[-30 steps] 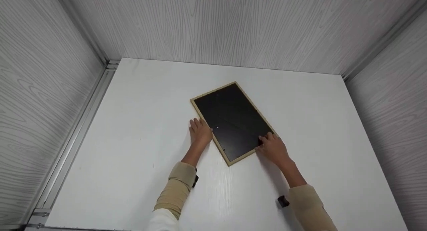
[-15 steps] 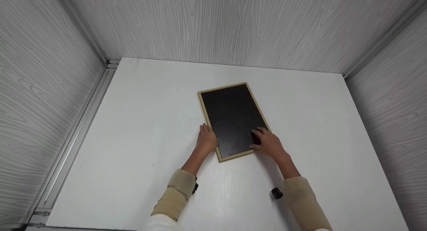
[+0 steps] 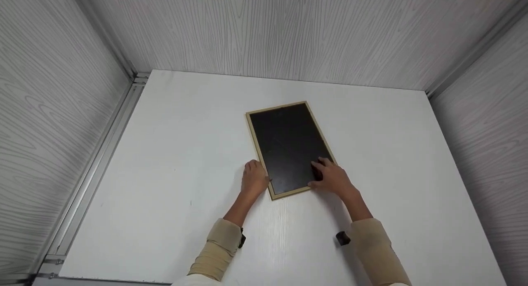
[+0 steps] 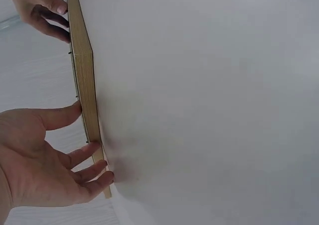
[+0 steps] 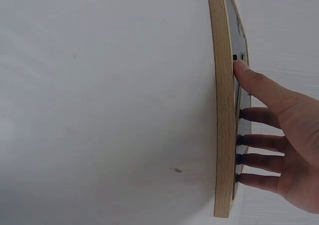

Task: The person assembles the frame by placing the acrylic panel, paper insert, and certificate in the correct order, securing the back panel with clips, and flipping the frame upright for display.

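A picture frame with a thin wooden border and black back (image 3: pixel 288 141) lies back side up, turned slightly askew. My left hand (image 3: pixel 254 178) grips its left edge near the lower corner. In the left wrist view, the thumb touches the frame's upper edge (image 4: pixel 85 85) and the fingers bear on its outer side; small dark tabs stick out along the edge. Over the lower right corner, my right hand (image 3: pixel 334 178) rests its spread fingertips on the back. The right wrist view has that thumb (image 5: pixel 259 88) at the near edge, beside a small black tab (image 5: pixel 235 57).
The frame lies on a white tabletop (image 3: pixel 177 145). Grey wood-grain panels (image 3: pixel 264 34) enclose it at the back and both sides. A metal rail (image 3: pixel 95 166) runs along the left side. A small black device (image 3: pixel 342 238) sits by the right cuff.
The picture frame has turned clockwise and its far end has shifted right. My left hand has slid along the left edge toward the near corner, and its fingers have drawn in.
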`<state>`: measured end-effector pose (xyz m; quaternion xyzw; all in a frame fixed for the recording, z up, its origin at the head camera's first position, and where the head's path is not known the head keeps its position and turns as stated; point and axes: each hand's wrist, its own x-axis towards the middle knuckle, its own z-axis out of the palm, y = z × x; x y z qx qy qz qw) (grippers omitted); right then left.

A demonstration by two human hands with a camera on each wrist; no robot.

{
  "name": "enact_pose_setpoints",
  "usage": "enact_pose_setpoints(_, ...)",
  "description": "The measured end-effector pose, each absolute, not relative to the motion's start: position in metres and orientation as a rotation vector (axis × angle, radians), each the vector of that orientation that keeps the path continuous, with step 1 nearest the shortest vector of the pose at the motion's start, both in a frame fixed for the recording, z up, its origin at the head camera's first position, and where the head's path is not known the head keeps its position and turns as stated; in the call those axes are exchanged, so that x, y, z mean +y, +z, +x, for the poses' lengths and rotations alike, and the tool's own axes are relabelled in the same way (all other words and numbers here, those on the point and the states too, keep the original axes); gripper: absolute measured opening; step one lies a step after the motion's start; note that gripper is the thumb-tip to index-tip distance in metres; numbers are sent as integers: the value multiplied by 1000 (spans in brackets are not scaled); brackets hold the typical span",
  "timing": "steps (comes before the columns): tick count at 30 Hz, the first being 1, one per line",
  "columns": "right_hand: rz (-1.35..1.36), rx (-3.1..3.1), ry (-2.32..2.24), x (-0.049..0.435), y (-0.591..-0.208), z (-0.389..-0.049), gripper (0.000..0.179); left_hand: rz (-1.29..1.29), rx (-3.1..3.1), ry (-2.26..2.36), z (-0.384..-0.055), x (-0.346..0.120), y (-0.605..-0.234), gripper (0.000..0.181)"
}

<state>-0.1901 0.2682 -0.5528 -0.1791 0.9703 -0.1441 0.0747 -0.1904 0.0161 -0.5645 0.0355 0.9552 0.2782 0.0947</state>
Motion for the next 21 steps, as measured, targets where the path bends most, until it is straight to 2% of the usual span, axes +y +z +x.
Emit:
enact_pose_setpoints(7,-484,2881,-426,264,-546,-190,80,86,2816,840,-197,13,-565,75)
enact_pose_setpoints(12,-454,2864,-394,261,-547,-189,83,103,2776,825,-199,11,-562,74)
enact_pose_setpoints(21,-356,2850,-437,250,-546,-191,76,62,2773,802,-201,13,-560,74)
